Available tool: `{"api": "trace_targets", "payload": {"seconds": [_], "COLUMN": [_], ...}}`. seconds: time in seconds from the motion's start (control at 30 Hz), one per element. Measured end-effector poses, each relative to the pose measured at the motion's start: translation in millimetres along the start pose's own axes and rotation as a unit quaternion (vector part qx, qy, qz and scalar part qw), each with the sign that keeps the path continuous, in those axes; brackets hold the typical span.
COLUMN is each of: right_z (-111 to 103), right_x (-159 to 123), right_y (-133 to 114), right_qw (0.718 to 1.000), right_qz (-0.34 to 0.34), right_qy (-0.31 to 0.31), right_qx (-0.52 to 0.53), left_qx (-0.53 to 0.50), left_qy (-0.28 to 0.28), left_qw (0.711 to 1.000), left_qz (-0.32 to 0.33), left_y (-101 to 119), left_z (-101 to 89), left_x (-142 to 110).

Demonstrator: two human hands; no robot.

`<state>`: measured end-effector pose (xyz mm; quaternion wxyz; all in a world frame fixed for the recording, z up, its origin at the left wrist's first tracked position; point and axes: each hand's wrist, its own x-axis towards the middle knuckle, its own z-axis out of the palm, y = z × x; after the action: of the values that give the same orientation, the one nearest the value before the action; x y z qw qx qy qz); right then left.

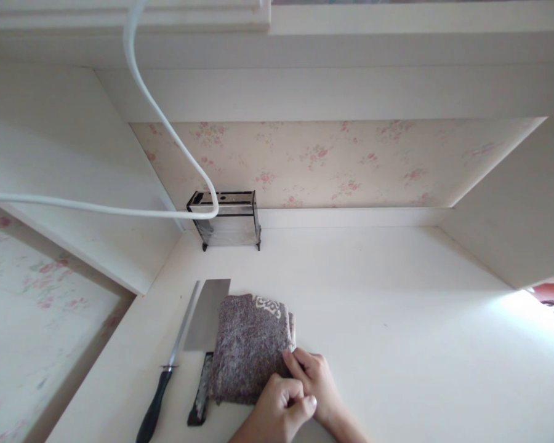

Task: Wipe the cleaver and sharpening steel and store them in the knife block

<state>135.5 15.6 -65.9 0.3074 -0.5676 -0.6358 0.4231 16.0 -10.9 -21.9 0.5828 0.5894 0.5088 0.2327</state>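
A folded grey-brown cloth (249, 347) with a pale patterned border lies on the white counter (397, 320). My right hand (316, 378) pinches its right edge near the front corner. My left hand (281, 403) is curled closed on the same near corner and touches the right hand. The cloth partly covers a cleaver (207, 314), whose dark handle (200, 394) pokes out at the front. A honing steel (182, 335) with a black handle (154, 409) lies just left of the cleaver.
A dark knife holder (226, 218) stands at the back left corner against the flowered wall. A white cable (166, 126) loops down in front of it. Cabinet walls close in the counter on the left and right.
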Motion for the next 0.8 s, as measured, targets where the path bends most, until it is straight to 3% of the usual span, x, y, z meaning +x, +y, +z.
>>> {"api": "trace_targets", "payload": {"seconds": [0.8], "right_z": [1.6], "right_x": [-0.4], "right_y": [3.9], "right_qw": [1.000], "right_qz": [-0.002], "right_qy": [0.001], "right_qx": [0.001], "left_qx": [-0.008], "left_qy": [0.004], "left_qw": [1.000], "left_qz": [-0.009], "left_y": [5.3], "left_z": [-1.6], "left_x": [-2.7]}}
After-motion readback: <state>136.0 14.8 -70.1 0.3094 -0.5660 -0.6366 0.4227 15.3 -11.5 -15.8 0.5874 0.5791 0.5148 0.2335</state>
